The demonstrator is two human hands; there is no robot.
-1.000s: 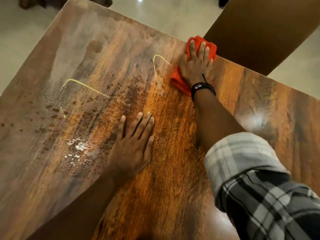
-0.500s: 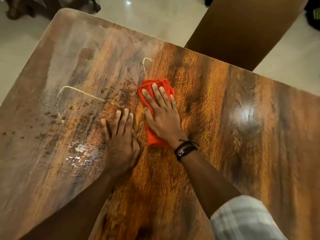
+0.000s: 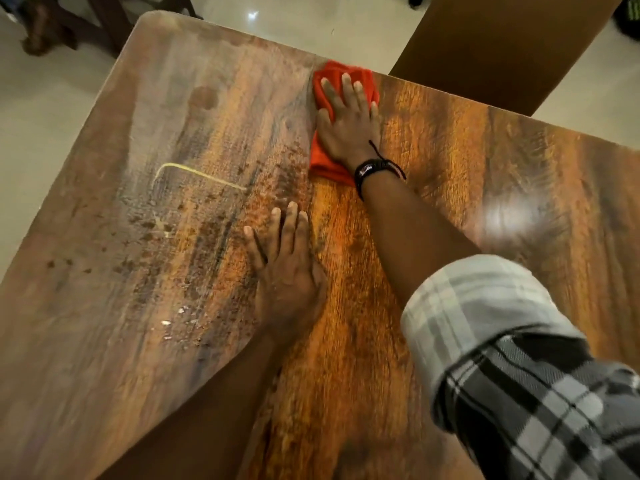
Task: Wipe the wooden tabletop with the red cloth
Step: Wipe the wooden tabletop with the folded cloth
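Head | red cloth (image 3: 327, 166) under right hand (image 3: 349, 131), fingers (image 3: 346, 90) straight, pressing | left hand (image 3: 287, 271) flat on tabletop (image 3: 519, 161)

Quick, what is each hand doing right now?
Left hand: open, flat on the tabletop, holding nothing.
Right hand: open, pressing the red cloth.

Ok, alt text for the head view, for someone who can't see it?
The right hand presses a red cloth flat at the far edge of a wooden tabletop. The left hand rests flat nearer, beside brown stains and a yellow strand.
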